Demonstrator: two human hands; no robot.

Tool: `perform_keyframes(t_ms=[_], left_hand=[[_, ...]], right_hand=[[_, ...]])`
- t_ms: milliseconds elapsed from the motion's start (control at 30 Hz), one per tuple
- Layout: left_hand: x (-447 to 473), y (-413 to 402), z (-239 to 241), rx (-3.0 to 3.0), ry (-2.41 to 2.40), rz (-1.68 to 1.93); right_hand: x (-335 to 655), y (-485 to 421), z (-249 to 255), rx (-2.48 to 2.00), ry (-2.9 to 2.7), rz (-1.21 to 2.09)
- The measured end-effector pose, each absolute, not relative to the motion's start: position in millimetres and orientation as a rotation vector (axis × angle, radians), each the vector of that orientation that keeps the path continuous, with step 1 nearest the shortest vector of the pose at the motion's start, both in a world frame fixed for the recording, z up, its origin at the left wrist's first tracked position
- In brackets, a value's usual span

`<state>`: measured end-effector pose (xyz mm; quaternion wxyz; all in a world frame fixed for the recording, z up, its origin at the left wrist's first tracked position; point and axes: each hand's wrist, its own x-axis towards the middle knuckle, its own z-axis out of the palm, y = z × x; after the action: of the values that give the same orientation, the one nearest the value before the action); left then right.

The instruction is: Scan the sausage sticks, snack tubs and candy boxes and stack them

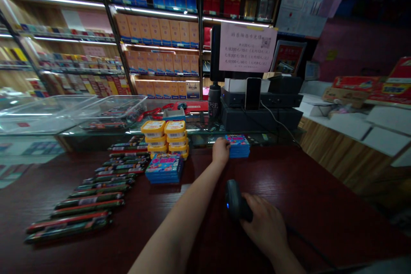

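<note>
My right hand (265, 222) is wrapped around the handle of a dark barcode scanner (235, 201) with a small blue light, and its cord trails off to the right. Stretched far forward, my left hand (221, 150) has its fingers bent against the left edge of a stack of flat blue packs (240, 150) with colourful tops; its fingertips are partly hidden. A second stack of the same blue packs (164, 173) lies to the left. Right behind that one, yellow-lidded tubs (153, 127) stand piled in two columns.
A long row of slim, dark wrapped sticks (93, 199) covers the counter's left side. Clear plastic bins (118, 107) stand on the glass ledge. Behind my left hand are a black cash drawer (261, 120), a phone (253, 93) and a monitor with a paper sign (247, 47).
</note>
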<state>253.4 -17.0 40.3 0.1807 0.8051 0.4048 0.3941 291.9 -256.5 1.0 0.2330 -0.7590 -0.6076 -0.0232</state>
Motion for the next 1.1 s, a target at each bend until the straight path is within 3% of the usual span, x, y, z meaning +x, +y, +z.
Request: perform_keyframes(t_ms=[300, 533, 667, 867, 1100], left_hand=[[228.1, -33.1, 36.7, 2.324, 0.992, 1.124], [157.3, -83.3, 46.8, 2.517, 0.875, 1.150], [106.5, -108.0, 47.3, 2.685, 1.144, 1.179], [67.8, -118.3, 33.4, 2.523, 2.002, 1.192], [57.7, -106.5, 22.5, 2.450, 2.054, 1.080]], right_hand=[[289.8, -257.9, 5.8, -2.107, -1.678, -0.062], [291.6, -261.8, -1.0, -2.056, -1.726, -0.167], [293.6, -263.5, -6.1, -2.029, -1.755, -0.262], [294.2, -264.3, -11.0, -2.039, -1.757, -0.334], [294.7, -263.9, -14.7, -2.048, -1.774, -0.338]])
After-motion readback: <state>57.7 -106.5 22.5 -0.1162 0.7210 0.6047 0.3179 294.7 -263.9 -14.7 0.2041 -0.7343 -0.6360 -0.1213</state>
